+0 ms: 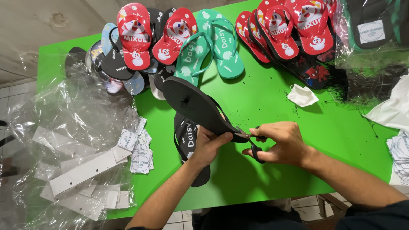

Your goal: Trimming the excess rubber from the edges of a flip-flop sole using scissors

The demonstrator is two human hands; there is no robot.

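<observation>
The left hand (208,145) grasps the near end of a black flip-flop (194,104), sole up above the green surface (264,98), its long axis running far-left from the fingers. Just right of it, the right hand (283,142) has its fingers through the loops of black scissors (251,142), whose blades touch the sandal's near edge.

Two bare forearms, no sleeves to elbow. Left hand (207,145) and right hand (283,142): no gloves, rings, watch visible. Dark sleeve edge near right, bottom corner. Dark clothing near bottom centre, detail unclear.
</observation>
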